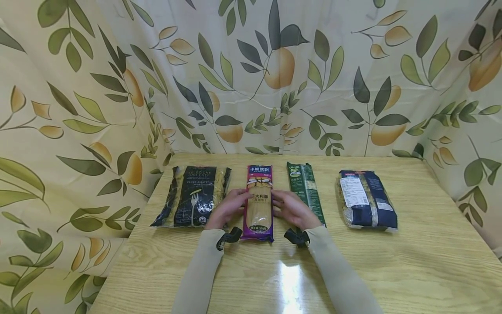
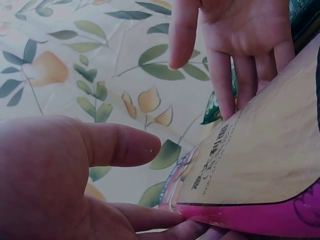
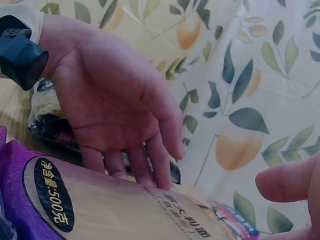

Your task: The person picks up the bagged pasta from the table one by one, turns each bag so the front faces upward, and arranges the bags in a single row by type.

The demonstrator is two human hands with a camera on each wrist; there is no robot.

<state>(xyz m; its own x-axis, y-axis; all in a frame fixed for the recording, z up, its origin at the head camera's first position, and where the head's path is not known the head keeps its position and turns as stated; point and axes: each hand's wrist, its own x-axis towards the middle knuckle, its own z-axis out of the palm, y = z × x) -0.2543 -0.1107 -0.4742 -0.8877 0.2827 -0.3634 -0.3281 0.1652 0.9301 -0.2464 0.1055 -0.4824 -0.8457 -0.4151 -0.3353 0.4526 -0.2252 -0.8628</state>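
Left fingers [image 2: 150, 217]: touching purple pasta pack [image 1: 259, 209] | right fingers [image 2: 245, 77]: opposite side

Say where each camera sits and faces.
Head: worn on head, facing forward-down at the purple pack; left hand, right hand, sleeves show.
Left wrist: worn there, facing across the pack toward the curtain; both hands show.
Right wrist: worn there, facing likewise; both hands, left cuff show.
Wrist views share pack and curtain.

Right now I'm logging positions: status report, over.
Left grip, right grip: flanking purple spaghetti pack. Pack face-up between them. Close by: green packet at right grip, penne rigate bag at left.
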